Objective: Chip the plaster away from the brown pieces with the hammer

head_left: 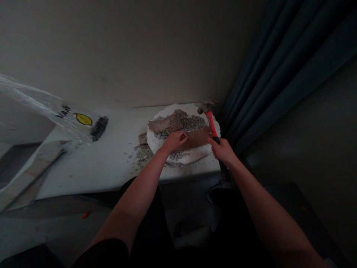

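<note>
Head view, the only one, in poor light. In the right hand: a hammer, firmly clamped, with fingers wrapped round the dark part of the handle just below the red. Pointed away from the body, metal end over the upper right of the white scalloped tray, butt past the near edge of the white table. Probably gripped partway up for control rather than reach. Resting or raised: not determinable from this angle.

Above the left end of a flat brown slab: the left hand, with fingers curled in towards the thumb. Between them, a small fragment or nothing; cannot tell. Likewise uncertain: any contact with the slab. Presumably so placed for access to the slab, well apart from the metal end of the hammer.

On the tray, behind the slab: loose grey rubble and, to the left, a cracked brown piece with green bits beside it. Likely spread there for containment, though only partly successful: crumbs on the table by the left rim.

Farther left: clear plastic wrap with a yellow label. At right: a dark curtain, close by the tray.
</note>
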Tool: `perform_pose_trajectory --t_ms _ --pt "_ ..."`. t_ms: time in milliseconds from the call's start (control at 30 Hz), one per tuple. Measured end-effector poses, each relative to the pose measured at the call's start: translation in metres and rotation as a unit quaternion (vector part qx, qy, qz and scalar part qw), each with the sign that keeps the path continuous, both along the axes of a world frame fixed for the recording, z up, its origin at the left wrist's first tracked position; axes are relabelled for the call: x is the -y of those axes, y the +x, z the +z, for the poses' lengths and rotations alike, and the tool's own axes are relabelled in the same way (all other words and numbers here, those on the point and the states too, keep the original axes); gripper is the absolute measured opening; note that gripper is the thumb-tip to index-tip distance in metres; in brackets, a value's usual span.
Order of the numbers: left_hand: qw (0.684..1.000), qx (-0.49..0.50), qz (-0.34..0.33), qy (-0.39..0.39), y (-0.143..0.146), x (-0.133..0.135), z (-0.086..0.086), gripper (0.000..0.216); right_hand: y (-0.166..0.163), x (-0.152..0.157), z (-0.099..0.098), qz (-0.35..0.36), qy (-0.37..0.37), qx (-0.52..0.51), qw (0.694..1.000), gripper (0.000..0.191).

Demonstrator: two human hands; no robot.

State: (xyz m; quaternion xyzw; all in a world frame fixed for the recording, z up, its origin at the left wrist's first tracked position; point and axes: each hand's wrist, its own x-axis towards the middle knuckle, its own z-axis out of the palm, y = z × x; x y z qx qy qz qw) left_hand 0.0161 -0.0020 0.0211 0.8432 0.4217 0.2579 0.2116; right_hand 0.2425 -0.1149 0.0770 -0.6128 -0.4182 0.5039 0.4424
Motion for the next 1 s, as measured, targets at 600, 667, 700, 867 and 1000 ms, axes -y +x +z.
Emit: perform_pose_trajectory --t_ms 600,667,700,867,1000 --pt "0.997 0.055 0.035 0.046 0.025 -0.026 -0.009 0.012 0.010 -0.003 -0.011 0.029 0.004 0.068 0.997 0.036" --pt "0.997 0.057 0.030 0.052 0.026 -0.028 -0.010 0.010 0.010 -0.003 -0.010 0.031 0.006 0.078 0.996 0.036" --pt "0.997 0.057 0.029 0.053 0.026 -0.028 -0.012 0.009 0.010 -0.003 -0.010 0.033 0.007 0.083 0.996 0.037" --pt "0.996 0.060 0.019 0.064 0.027 -0.030 -0.017 0.007 0.011 -0.001 -0.008 0.045 0.006 0.091 0.995 0.039" --pt "0.995 0.062 0.022 0.071 0.026 -0.030 -0.020 0.006 0.012 0.002 -0.003 0.048 0.011 0.099 0.994 0.045"
